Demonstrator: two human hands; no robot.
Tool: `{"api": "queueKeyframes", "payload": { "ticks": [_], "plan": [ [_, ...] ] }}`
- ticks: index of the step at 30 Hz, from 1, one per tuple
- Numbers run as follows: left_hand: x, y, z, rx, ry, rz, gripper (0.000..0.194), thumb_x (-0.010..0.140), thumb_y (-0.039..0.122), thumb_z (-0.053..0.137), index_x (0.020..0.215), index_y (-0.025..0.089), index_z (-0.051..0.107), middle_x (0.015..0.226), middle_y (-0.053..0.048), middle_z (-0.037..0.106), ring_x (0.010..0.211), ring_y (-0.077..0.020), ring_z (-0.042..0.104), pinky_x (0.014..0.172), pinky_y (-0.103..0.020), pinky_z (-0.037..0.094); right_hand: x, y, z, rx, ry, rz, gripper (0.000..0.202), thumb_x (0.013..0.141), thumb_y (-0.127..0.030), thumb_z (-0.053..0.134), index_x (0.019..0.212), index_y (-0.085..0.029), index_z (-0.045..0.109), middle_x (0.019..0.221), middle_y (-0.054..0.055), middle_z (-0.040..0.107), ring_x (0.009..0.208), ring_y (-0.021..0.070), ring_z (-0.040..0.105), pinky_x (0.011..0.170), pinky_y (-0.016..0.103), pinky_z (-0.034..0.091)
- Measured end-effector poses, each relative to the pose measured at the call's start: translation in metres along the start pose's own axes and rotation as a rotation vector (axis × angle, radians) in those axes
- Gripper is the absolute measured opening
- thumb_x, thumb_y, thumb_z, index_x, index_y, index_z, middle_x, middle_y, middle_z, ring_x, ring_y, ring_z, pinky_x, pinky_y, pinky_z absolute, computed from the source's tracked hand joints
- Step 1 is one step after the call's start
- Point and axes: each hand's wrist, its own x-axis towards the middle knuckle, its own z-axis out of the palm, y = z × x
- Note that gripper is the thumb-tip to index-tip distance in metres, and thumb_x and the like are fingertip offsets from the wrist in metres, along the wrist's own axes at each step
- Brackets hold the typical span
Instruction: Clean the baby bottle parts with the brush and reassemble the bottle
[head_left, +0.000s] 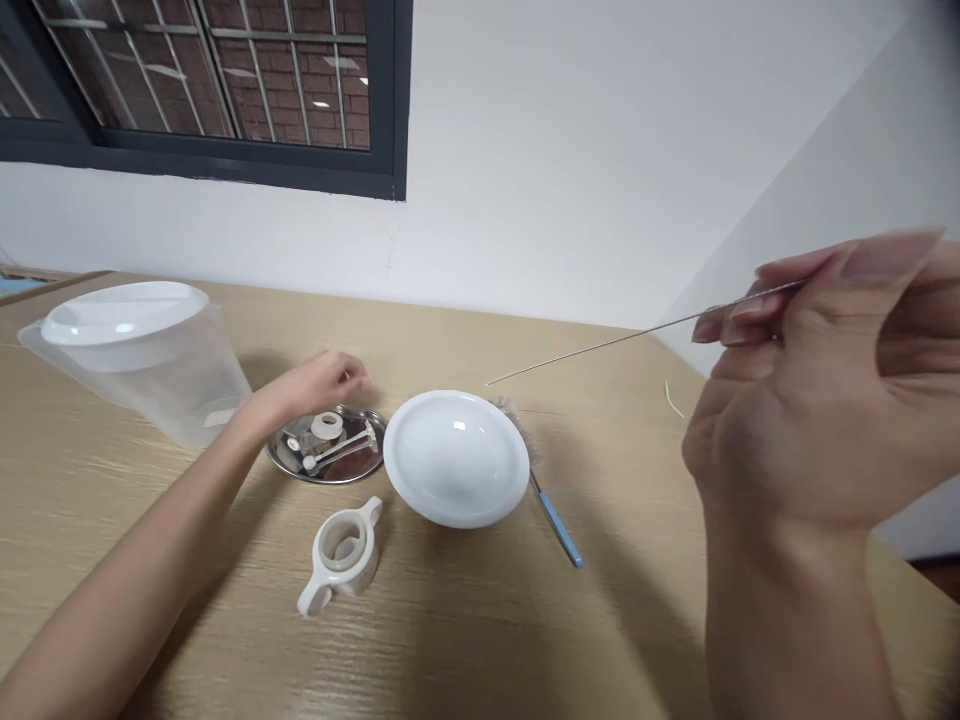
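At the right, my right hand [810, 400] is raised close to the camera, its thumb and fingers pinching a long thin metal wire [600, 345]. The wire slants down leftward, its tip above the far rim of a white bowl [457, 460]. My left hand [322, 382] is over the far side of a shiny metal tray [281, 468], fingers curled in; whatever they may hold is hidden. On the tray are a pale ring [327, 426] and clear stick-like pieces [345, 452].
A lidded translucent pitcher [161, 370] stands at the left. In front of the tray sits a white two-handled ring-shaped part [345, 555]. A blue-handled brush [559, 528] lies partly behind the bowl. Farther right is a short pale strip [674, 400], near the wall.
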Motion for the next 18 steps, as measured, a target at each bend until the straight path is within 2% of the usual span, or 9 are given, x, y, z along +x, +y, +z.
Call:
{"api": "queueKeyframes", "payload": {
  "ticks": [3, 9, 12, 15, 18],
  "plan": [
    [-0.010, 0.011, -0.019, 0.026, 0.183, -0.033, 0.044, 0.094, 0.048, 0.041, 0.077, 0.018, 0.067, 0.078, -0.004, 0.072, 0.064, -0.0156, 0.058, 0.064, -0.026, 0.039, 0.000, 0.000, 0.002, 0.046, 0.067, -0.034, 0.025, 0.100, -0.035, 0.059, 0.081, -0.019, 0.062, 0.075, 0.000, 0.062, 0.056, 0.0095, 0.054, 0.054, 0.032, 0.047],
    [-0.032, 0.025, -0.041, 0.038, 0.424, -0.128, 0.056, 0.094, 0.051, 0.042, 0.049, 0.020, 0.051, 0.044, 0.002, 0.049, 0.043, -0.0109, 0.041, 0.052, -0.027, 0.029, -0.005, -0.012, 0.001, 0.029, -0.053, 0.085, 0.021, 0.098, -0.034, 0.062, 0.087, -0.020, 0.073, 0.077, 0.002, 0.067, 0.061, 0.0128, 0.059, 0.060, 0.033, 0.051],
    [-0.039, 0.029, -0.045, 0.002, 0.502, -0.138, 0.062, 0.095, 0.056, 0.041, 0.045, 0.020, 0.048, 0.039, 0.003, 0.045, 0.040, -0.0101, 0.039, 0.051, -0.027, 0.029, -0.006, -0.016, -0.001, 0.012, -0.158, 0.148, 0.020, 0.097, -0.033, 0.063, 0.091, -0.018, 0.075, 0.074, 0.001, 0.067, 0.064, 0.0124, 0.062, 0.064, 0.032, 0.053],
    [-0.045, 0.032, -0.050, -0.010, 0.525, -0.086, 0.062, 0.095, 0.055, 0.041, 0.045, 0.020, 0.049, 0.040, 0.003, 0.046, 0.041, -0.0101, 0.040, 0.052, -0.027, 0.030, -0.008, -0.012, -0.002, 0.020, -0.282, 0.266, 0.021, 0.094, -0.039, 0.067, 0.092, -0.019, 0.076, 0.076, 0.000, 0.069, 0.070, 0.0127, 0.065, 0.070, 0.031, 0.056],
    [-0.052, 0.033, -0.058, 0.005, 0.519, -0.069, 0.061, 0.095, 0.055, 0.041, 0.046, 0.021, 0.051, 0.039, 0.003, 0.044, 0.041, -0.0106, 0.039, 0.052, -0.027, 0.030, -0.013, -0.001, -0.005, 0.062, -0.477, 0.522, 0.032, 0.089, -0.051, 0.070, 0.093, -0.020, 0.076, 0.084, 0.003, 0.071, 0.075, 0.0144, 0.065, 0.075, 0.033, 0.057]
  ]
}}
